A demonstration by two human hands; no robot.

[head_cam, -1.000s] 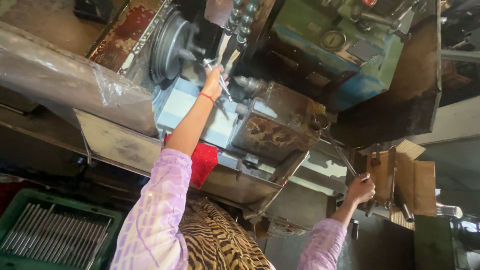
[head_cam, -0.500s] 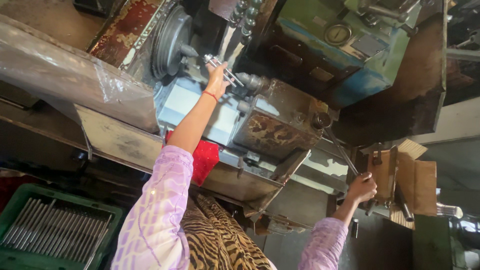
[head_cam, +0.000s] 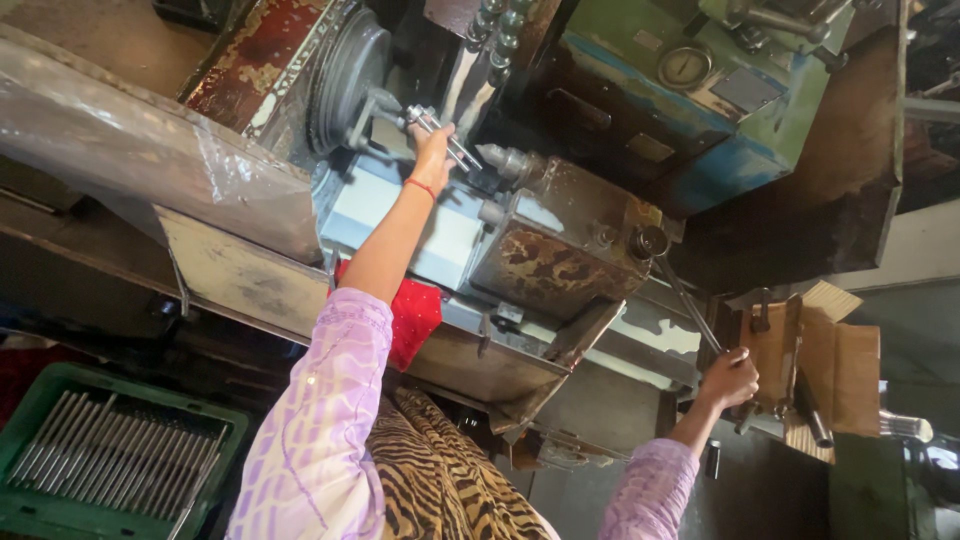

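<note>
My left hand (head_cam: 432,150) reaches up to a rusty metalworking machine and grips a short shiny metal rod (head_cam: 447,135). The rod's left end sits at the jaws of the round grey chuck (head_cam: 345,80). A red thread circles that wrist. My right hand (head_cam: 728,378) is closed around the lower end of a long thin steel lever (head_cam: 685,295), which rises to a round hub (head_cam: 648,241) on the machine's rusty carriage. Both sleeves are pale lilac.
A green crate (head_cam: 40,510) at lower left holds several steel rods (head_cam: 100,460). A clear plastic sheet (head_cam: 120,150) covers the machine's left part. A red cloth (head_cam: 415,315) hangs under the bed. Brown cardboard (head_cam: 840,370) stands right of the lever. A round gauge (head_cam: 685,65) sits on the green-blue housing.
My left hand has carried the rod left and slightly up, from near the tool post to the chuck. My right hand has stayed on the lever.
</note>
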